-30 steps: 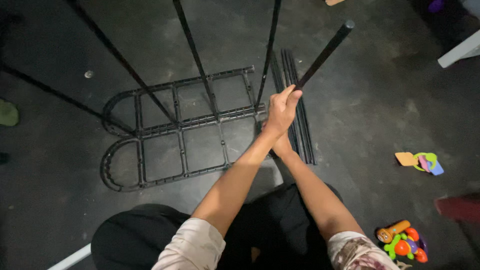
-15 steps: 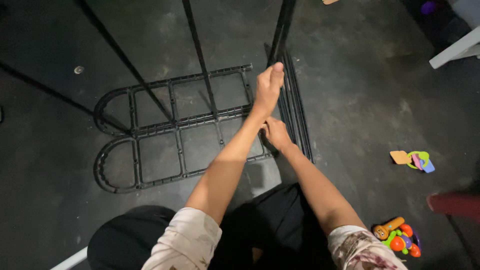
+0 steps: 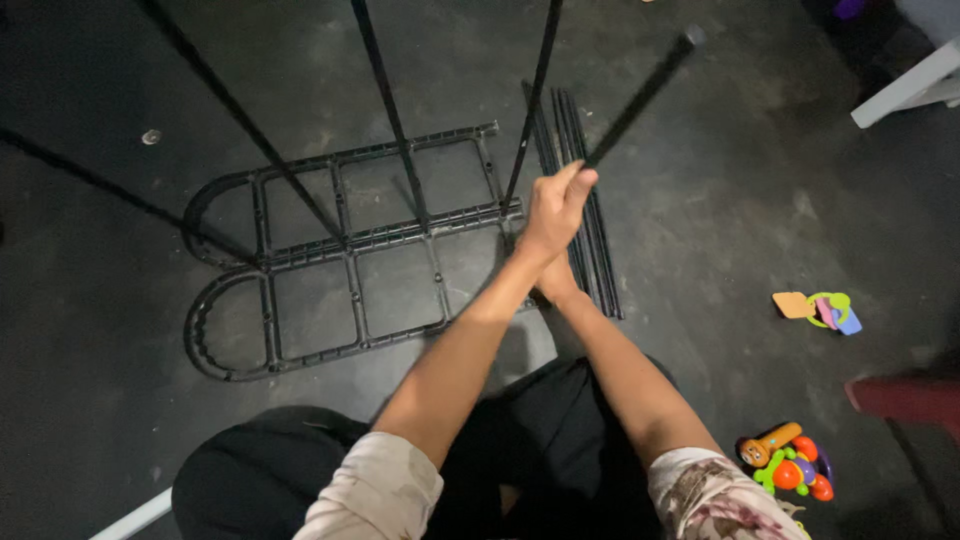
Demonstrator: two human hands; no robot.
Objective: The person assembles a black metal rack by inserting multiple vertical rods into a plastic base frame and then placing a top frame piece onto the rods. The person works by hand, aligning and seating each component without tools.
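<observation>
My left hand (image 3: 557, 203) is closed around a black rod (image 3: 645, 90) that slants up and to the right, its capped end near the top of the view. Just below it, my right hand (image 3: 556, 285) lies mostly hidden under my left wrist; its fingers do not show. Both hands hover over the right corner of a black plastic shelf frame (image 3: 350, 240) lying flat on the dark floor. Three thin black rods stand up from this frame, one of them (image 3: 390, 110) near the middle. A bundle of loose black rods (image 3: 603, 265) lies on the floor right of my hands.
Colourful toys lie on the floor at right: a flat key-ring set (image 3: 820, 310) and a bright rattle cluster (image 3: 790, 462). A white furniture piece (image 3: 910, 85) is at top right, a dark red object (image 3: 900, 395) at the right edge. My dark-clothed lap fills the bottom.
The rod in my left hand stood nearly upright half a second ago; it now leans to the right, as it did a second ago. My hands have stayed by the frame's right corner.
</observation>
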